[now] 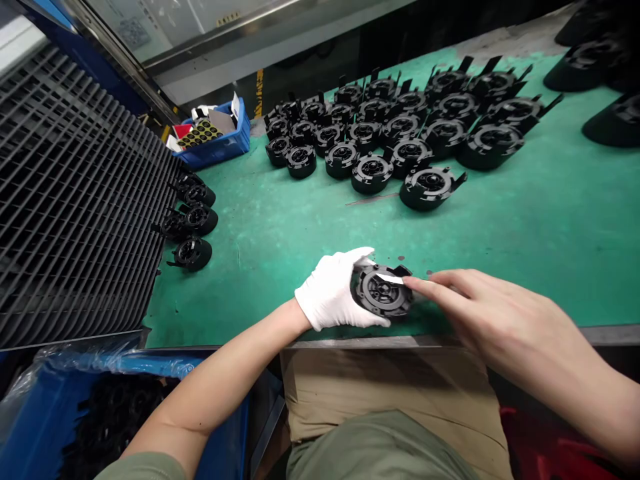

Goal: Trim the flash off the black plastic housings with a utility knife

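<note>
My left hand [340,293], in a white glove, is wrapped round a round black part [384,293] near the front edge of the green table. The part's ringed face, with a hub at its centre, points up. My right hand [480,300] is bare and reaches in from the right. Its index finger touches the right end of a small white strip [390,279], which lies over the upper part of the black face. The right thumb and other fingers are partly hidden beneath the hand.
Many similar black parts [372,172] stand in rows on the green table [300,233]. Several more [193,253] sit at the left beside a slatted grey rack [80,200]. A blue bin [220,150] holds labels at the back; another blue bin [35,413] is at lower left.
</note>
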